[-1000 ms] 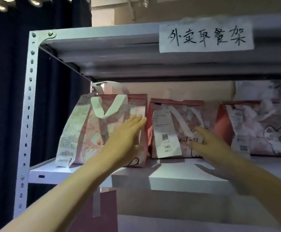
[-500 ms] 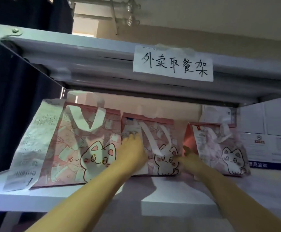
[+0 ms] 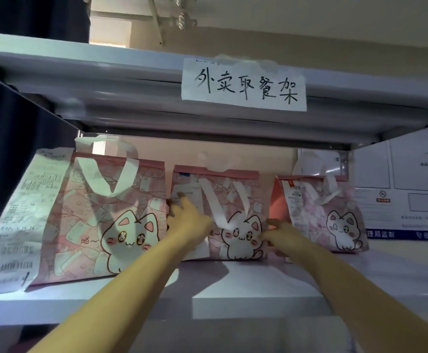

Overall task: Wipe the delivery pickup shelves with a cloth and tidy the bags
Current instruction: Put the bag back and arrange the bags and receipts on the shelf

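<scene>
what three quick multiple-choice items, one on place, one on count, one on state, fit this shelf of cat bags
1. Where is the handwritten white paper sign?
A. on the upper shelf's front edge
B. on the wall
C. on a bag

2. How many pink cat-print carrier bags stand on the white metal shelf?
A. two
B. three
C. five

3. What are the hands doing?
A. both hang free
B. both touch the middle bag
C. both hold a cloth

Key: 1 A, it is taped above the bags. 2 B, a left bag, middle bag and right bag. 3 B, the left hand and right hand flank it.
</scene>
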`<state>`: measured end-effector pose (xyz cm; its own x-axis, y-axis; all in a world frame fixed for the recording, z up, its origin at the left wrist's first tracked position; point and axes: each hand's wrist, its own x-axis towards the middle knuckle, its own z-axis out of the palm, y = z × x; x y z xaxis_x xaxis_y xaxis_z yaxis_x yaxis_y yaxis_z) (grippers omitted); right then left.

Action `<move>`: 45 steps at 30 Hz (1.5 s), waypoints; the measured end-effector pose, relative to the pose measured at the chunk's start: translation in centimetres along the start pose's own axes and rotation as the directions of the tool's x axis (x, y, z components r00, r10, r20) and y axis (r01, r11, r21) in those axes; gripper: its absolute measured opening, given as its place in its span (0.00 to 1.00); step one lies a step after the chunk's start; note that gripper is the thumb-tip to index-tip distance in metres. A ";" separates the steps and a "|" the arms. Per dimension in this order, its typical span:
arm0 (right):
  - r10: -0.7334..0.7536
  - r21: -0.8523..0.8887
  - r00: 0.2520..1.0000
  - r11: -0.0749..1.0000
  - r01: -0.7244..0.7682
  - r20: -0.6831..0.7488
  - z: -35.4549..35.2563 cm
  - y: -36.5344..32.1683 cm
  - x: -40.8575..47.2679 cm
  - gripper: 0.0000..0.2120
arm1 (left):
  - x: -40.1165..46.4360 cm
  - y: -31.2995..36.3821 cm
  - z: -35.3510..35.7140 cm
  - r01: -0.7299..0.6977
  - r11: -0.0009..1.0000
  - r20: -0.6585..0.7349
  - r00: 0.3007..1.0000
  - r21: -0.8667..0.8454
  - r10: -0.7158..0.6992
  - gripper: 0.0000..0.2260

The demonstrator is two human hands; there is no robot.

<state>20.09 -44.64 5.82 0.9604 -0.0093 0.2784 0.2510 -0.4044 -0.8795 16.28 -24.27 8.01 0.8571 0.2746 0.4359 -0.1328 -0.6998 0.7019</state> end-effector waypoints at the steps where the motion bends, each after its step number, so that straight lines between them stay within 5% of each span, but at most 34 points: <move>1: 0.012 0.017 1.000 1.000 -0.012 0.000 -0.4 0.1 -0.3 0.27 | 0.1 0.1 -0.1 0.004 1.000 -0.002 1.000 -0.012 -0.004 0.36; 14: -0.169 0.271 0.984 0.946 0.178 -0.055 -7.1 0.4 -4.0 0.26 | -2.7 2.3 0.8 -0.305 0.914 -0.233 0.941 -0.267 0.245 0.26; 24: -0.151 0.305 0.971 0.931 0.203 -0.183 -13.2 2.7 -7.8 0.24 | -4.4 5.8 4.6 -0.354 0.832 -0.085 0.932 -0.427 0.353 0.31; 35: -0.120 0.222 0.923 0.952 0.212 -0.367 -19.0 3.8 -11.5 0.19 | -5.9 11.0 8.1 -0.468 0.729 -0.111 0.869 -0.500 0.482 0.28; 45: -0.018 0.182 0.873 0.976 0.121 -0.487 -24.0 6.8 -15.8 0.18 | -8.9 14.6 14.6 -0.365 0.700 0.171 0.804 -0.614 0.569 0.28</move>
<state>3.75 -69.15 4.71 0.7756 -0.4461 0.4466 0.3835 -0.2290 -0.8947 13.95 -46.57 6.13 0.6988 -0.2903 0.6537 -0.7112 -0.1846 0.6783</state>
